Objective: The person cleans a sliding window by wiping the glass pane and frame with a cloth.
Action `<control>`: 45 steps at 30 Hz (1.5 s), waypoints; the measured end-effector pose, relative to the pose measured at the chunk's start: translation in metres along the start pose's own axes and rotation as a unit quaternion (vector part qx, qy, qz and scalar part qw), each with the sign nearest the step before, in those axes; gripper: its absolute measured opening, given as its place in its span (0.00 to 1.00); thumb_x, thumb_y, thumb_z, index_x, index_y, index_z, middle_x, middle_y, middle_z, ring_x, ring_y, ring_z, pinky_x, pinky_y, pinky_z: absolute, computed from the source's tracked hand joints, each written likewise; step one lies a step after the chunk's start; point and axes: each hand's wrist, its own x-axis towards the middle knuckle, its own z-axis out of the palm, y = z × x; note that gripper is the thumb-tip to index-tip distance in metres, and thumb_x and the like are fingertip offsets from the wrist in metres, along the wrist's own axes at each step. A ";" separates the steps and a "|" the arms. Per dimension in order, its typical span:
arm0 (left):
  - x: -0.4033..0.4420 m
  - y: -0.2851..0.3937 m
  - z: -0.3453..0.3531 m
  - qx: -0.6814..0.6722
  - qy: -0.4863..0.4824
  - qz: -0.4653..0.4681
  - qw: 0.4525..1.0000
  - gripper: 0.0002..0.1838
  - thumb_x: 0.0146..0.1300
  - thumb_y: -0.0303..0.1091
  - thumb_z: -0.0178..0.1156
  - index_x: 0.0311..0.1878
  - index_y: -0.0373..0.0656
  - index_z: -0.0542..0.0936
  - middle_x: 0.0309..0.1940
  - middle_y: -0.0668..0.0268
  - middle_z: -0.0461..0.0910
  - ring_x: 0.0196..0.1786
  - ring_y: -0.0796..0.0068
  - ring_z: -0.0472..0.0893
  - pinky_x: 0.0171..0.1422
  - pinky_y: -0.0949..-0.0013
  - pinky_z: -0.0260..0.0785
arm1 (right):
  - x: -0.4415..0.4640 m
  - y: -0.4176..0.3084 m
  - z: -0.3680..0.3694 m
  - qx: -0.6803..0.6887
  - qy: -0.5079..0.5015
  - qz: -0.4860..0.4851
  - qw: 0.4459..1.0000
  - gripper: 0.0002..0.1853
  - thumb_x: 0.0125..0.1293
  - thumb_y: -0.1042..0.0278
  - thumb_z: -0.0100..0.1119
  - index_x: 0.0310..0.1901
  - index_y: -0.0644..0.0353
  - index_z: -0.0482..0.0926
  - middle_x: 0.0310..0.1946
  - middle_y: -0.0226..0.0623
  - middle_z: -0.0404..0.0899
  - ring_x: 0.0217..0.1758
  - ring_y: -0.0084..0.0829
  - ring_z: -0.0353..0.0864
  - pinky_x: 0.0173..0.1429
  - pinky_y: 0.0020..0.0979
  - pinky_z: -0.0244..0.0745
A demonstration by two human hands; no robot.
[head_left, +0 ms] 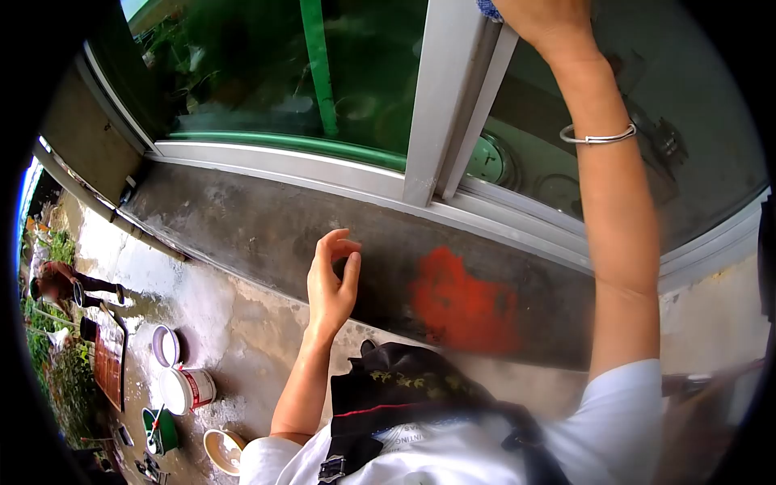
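Observation:
My right hand is raised to the top edge of the view, at the grey window frame. A blue, rough-textured cloth shows under it, mostly cut off by the view's edge; my fingers are partly out of sight. A metal bangle circles that wrist. Lower down, my left hand hovers over the dark stone sill, its fingers loosely curved, thumb apart, holding nothing. Beside the frame are a green-tinted glass pane and a darker pane.
A red patch marks the sill. On the wet ground at lower left stand a white bucket, a lilac basin, a green bucket and a cream basin. Another person bends over farther off.

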 end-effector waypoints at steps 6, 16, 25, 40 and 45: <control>-0.003 -0.016 0.004 -0.019 -0.003 -0.046 0.999 0.17 0.68 0.23 0.56 0.59 0.37 0.73 0.43 0.59 0.82 0.48 0.70 0.82 0.56 0.68 0.72 | -0.110 -0.089 -0.020 0.031 -0.103 0.121 0.987 0.32 0.65 0.54 0.65 0.68 0.54 0.69 0.69 0.55 0.62 0.67 0.59 0.63 0.69 0.52 0.59; -0.008 -0.011 0.010 0.103 0.048 0.036 0.993 0.08 0.64 0.25 0.61 0.46 0.42 0.79 0.33 0.64 0.83 0.38 0.66 0.82 0.46 0.66 0.73 | -0.244 -0.142 -0.123 0.143 -0.439 0.085 0.883 0.18 0.59 0.64 0.62 0.53 0.47 0.84 0.51 0.37 0.76 0.63 0.40 0.70 0.67 0.49 0.64; -0.012 -0.012 0.008 0.084 0.063 0.028 0.994 0.06 0.63 0.25 0.61 0.43 0.43 0.80 0.31 0.65 0.83 0.36 0.65 0.82 0.43 0.66 0.73 | -0.104 -0.076 -0.119 0.141 -0.162 0.180 0.960 0.19 0.61 0.73 0.59 0.55 0.61 0.81 0.53 0.41 0.79 0.57 0.43 0.75 0.63 0.40 0.65; -0.018 -0.024 0.011 0.115 0.131 0.074 0.982 0.04 0.58 0.31 0.61 0.37 0.46 0.78 0.30 0.61 0.79 0.40 0.55 0.80 0.44 0.55 0.72 | -0.206 -0.171 -0.065 0.149 -0.551 -0.054 0.820 0.29 0.65 0.73 0.53 0.69 0.44 0.72 0.65 0.34 0.75 0.69 0.52 0.68 0.72 0.49 0.62; -0.019 -0.029 0.014 0.144 0.117 0.078 0.979 0.03 0.58 0.29 0.60 0.35 0.45 0.77 0.30 0.63 0.79 0.39 0.58 0.79 0.44 0.55 0.71 | -0.258 -0.130 -0.126 0.117 -0.577 -0.047 0.807 0.29 0.65 0.70 0.53 0.70 0.53 0.69 0.69 0.36 0.68 0.72 0.46 0.64 0.73 0.44 0.59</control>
